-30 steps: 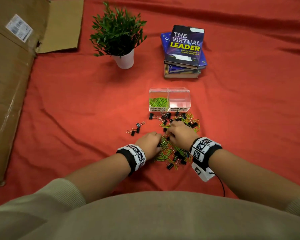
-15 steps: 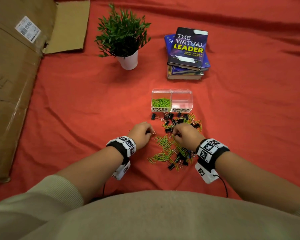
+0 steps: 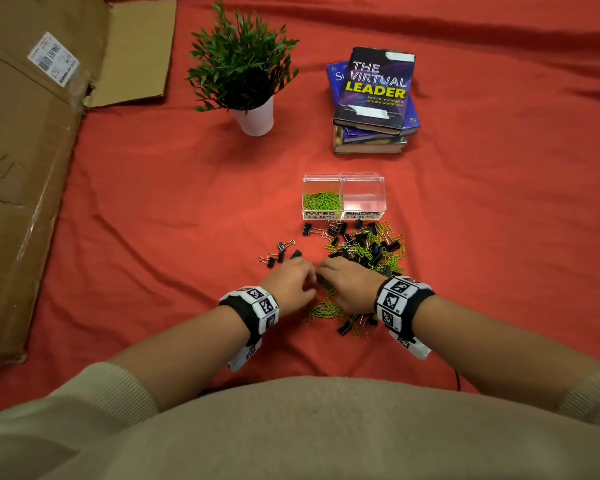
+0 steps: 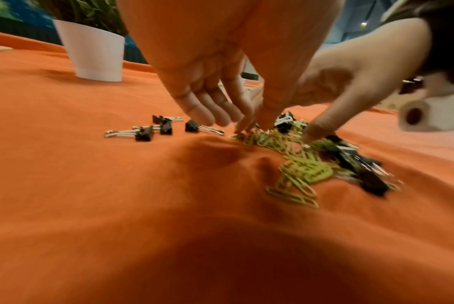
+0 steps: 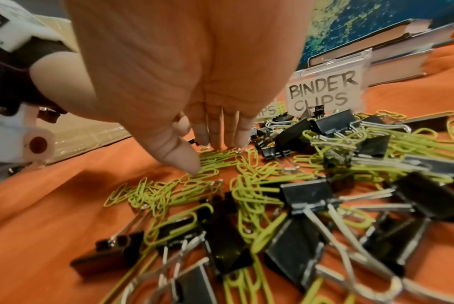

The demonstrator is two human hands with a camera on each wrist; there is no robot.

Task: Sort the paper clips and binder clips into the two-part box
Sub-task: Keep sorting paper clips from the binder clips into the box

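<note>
Surface: red cloth (image 3: pixel 125 237) covered everything in front of me, rumpled into a fold just short of my fingers.
Nearest clips: paper clips (image 3: pixel 321 311) and black binder clips (image 5: pixel 306 195) lay tangled together between my wrists.
Left hand: my left hand (image 3: pixel 288 284) had swung back in from the left, where it was half a second earlier, and met the pile again; fingers (image 4: pixel 210 115) pointed down, loosely extended, tips touching the green clips, nothing pinched that I could see.
Right hand: my right hand (image 3: pixel 350 284) had barely moved, spread over the middle of the pile, thumb and fingertips (image 5: pixel 228 135) resting on paper clips, nothing gripped.
Set-aside group: a few binder clips (image 4: pixel 153 129) lay apart on the cloth just left of my left hand.
Meaning: I judged that both hands were gathering paper clips for another load.
Far pile: more mixed clips (image 3: pixel 371 247) reached up to the box front.
Box: the two-part box (image 3: pixel 343 178) stood beyond, green clips already in its left half marked PAPER CLIPS, the right half marked BINDER CLIPS still bare, so most sorting remained.
Background: a potted plant (image 3: pixel 246 74), a stack of books (image 3: pixel 374 98) and cardboard (image 3: pixel 32 168) sat farthest off.
</note>
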